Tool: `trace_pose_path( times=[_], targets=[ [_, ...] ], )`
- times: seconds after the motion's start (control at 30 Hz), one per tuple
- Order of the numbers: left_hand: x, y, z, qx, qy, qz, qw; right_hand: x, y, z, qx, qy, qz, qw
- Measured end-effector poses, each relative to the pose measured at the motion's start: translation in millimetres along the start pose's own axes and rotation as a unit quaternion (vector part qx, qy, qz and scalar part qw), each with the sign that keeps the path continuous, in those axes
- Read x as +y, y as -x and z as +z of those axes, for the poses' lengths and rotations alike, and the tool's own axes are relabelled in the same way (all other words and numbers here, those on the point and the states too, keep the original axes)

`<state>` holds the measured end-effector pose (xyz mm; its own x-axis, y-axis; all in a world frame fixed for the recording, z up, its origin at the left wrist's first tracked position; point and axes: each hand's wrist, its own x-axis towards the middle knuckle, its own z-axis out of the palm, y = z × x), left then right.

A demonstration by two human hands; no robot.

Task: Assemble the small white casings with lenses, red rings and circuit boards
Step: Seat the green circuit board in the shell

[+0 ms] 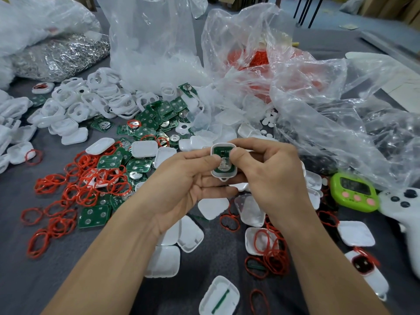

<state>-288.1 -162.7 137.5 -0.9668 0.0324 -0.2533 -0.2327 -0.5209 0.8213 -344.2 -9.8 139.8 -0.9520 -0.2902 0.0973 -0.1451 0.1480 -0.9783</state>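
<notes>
Shells, red rings, boards and bags surround the held casing.

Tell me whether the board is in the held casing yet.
In: the board lies within the casing, white rim showing above and below.

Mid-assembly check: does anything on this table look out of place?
Yes: a white game controller and green timer lie at the right edge, neither belonging to the assembly. The held casing looks fine.
</notes>
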Motion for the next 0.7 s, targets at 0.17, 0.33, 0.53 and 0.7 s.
trace_pose_path(
  times=[0.17, 0.33, 0.53, 0.7],
  targets=[
    [-0.9, 1.1, 3.9, 0.019, -0.018, 0.019, 0.999, -0.2, 0.4, -0.3, -0.003, 0.004, -0.007, 1.000],
    [-3.8, 0.1, 6.7, 0.029, -0.057, 0.047, 0.997, 0.5, 0.3, -0.1, 0.011, 0.024, -0.015, 1.000],
    [-6.0, 0.1, 9.0, 0.031, -0.078, 0.060, 0.995, 1.1, 0.1, -1.2, 0.018, 0.057, -0.043, 0.997],
    [-5.5, 0.2, 10.4, 0.039, -0.082, 0.062, 0.994, 1.8, 0.3, -1.3, 0.019, 0.052, -0.042, 0.998]
  ],
)
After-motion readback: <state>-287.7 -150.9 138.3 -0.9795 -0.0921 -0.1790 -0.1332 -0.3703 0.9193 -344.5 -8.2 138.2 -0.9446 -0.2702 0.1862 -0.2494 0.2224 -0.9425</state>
